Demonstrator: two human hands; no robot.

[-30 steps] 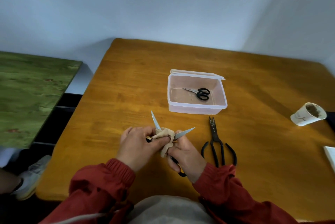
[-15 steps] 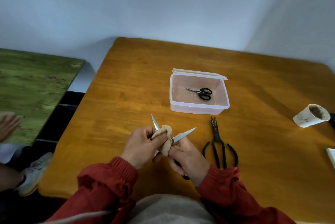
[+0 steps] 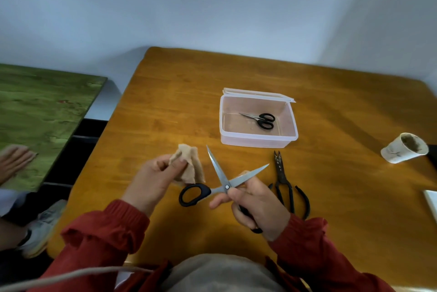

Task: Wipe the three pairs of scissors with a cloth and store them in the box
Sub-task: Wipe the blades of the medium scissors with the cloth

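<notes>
My right hand [image 3: 256, 204] grips one handle of the large black-handled scissors [image 3: 220, 183], whose steel blades are spread wide above the table. To their left, my left hand [image 3: 153, 178] pinches a crumpled beige cloth [image 3: 190, 166], held apart from the blades. A clear plastic box [image 3: 293, 137] stands open further back, with small black-handled scissors [image 3: 260, 119] lying inside. Dark metal shears [image 3: 287, 185] lie on the table just right of my right hand.
A tipped white paper cup [image 3: 404, 151] lies at the table's right side, and a white object [image 3: 431, 202] shows at the right edge. Left of the orange table [image 3: 165, 107] stands a green table [image 3: 40, 112] with another person's hand [image 3: 14, 161] on it.
My left hand has pulled the cloth off the blades and moved it left. The scissors are now fully uncovered, with their left handle in view.
</notes>
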